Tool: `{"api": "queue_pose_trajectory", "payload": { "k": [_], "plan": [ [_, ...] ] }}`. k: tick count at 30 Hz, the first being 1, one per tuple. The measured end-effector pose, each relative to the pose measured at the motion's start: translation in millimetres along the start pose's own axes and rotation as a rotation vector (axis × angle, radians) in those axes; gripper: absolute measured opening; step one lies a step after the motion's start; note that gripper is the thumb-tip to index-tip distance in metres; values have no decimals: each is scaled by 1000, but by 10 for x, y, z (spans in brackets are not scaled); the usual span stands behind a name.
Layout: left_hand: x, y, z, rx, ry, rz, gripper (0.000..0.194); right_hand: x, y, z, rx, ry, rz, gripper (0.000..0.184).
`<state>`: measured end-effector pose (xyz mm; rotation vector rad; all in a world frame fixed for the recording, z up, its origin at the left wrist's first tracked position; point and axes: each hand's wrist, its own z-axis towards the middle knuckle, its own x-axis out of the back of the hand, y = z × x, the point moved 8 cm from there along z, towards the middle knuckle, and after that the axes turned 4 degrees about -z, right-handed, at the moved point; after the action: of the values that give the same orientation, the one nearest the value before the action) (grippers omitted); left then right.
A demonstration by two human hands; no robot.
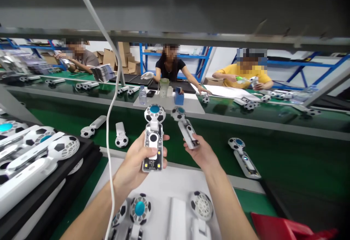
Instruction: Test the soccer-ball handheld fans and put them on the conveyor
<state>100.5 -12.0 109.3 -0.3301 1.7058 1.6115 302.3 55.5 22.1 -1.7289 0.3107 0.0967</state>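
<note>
My left hand (pixel 139 156) is wrapped around a handheld fan (pixel 153 138) with a football-patterned head and a clear-fronted handle showing a circuit board. My left thumb presses on the white strip of that handle. Farther right, my right hand (pixel 201 150) grips the handle end of a second handheld fan (pixel 187 130), tilted to the left over the green belt. Below my hands, on a white sheet (pixel 175 180), lie more such fans, among them one with a blue disc (pixel 140 208) and one with a white grille (pixel 201 205).
Fans are stacked on black trays (pixel 90 149) at left. Single fans (pixel 244 158) lie on the green belt (pixel 207 127). A white cable (pixel 111 123) hangs in front of my left arm. A red bin (pixel 284 227) stands at lower right. Several co-workers sit across the line.
</note>
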Motion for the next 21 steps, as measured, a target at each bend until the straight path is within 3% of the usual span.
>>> {"api": "queue_pose_trajectory", "payload": {
  "k": [7,12,16,21],
  "plan": [
    [-135,112,-118,-11,-86,-59,37,-431,-342,-624,-165,-183,291,22],
    [-124,104,-147,46,-85,-2,38,-595,-498,-870,-43,-347,224,32],
    [-55,112,-100,49,-44,79,41,-619,-567,-987,91,-298,43,41],
    [-71,115,-84,47,-95,133,43,-631,-597,-1093,172,-232,-32,48]
  ]
}}
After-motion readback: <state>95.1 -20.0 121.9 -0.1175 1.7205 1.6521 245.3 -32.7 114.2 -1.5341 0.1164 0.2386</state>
